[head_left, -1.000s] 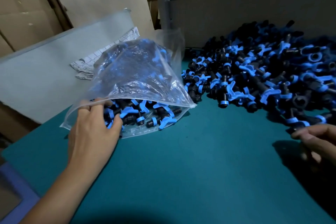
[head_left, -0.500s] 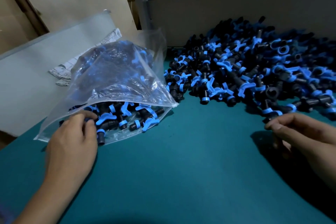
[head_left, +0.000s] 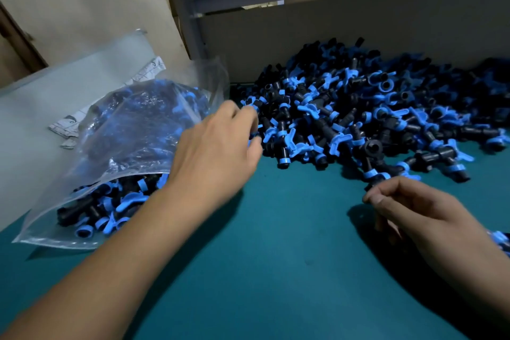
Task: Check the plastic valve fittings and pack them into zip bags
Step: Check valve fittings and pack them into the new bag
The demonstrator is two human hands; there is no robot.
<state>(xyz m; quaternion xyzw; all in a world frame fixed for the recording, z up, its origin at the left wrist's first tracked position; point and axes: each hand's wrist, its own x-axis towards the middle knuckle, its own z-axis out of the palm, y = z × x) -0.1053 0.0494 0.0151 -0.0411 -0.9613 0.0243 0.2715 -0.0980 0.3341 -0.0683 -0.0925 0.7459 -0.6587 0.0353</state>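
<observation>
Two hands working between a filled zip bag and a heap of valve fittings.

The left hand (head_left: pixel 218 152) is reaching across the zip bag (head_left: pixel 132 146) toward the near edge of the pile of black-and-blue fittings (head_left: pixel 358 113), fingers curled; whether they are gripping anything cannot be told. The right hand (head_left: pixel 425 212) is pinching one fitting (head_left: pixel 372 178) at the pile's front edge. Open teal tabletop (head_left: pixel 276 257) is lying between the hands. The printed paper (head_left: pixel 149 72) behind the bag is unreadable.
</observation>
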